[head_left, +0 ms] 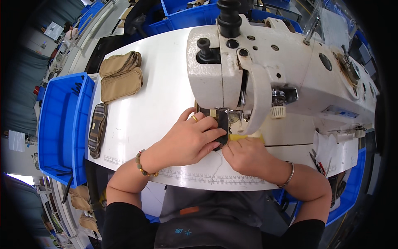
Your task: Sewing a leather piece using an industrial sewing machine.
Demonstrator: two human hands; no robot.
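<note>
A small dark fabric piece [223,124] with a tan strip at its far end lies under the needle area of a white sewing machine [282,62]. My left hand [192,137], wearing a ring and a beaded bracelet, presses and grips it from the left with bent fingers. Close by on the right, my right hand [246,155] is closed, its fingertips pinching the piece's near right edge. Beyond the right knuckles shows something yellow [240,137]. A loose thread [216,166] trails toward the table's front edge. The fingers partly cover the fabric.
Brown fabric pouches [121,83] sit stacked at the table's far left, with a striped pouch [97,130] nearer. A blue bin [62,128] stands against the left edge. Thread snips [318,162] lie at the right. More blue bins [190,14] stand behind the machine.
</note>
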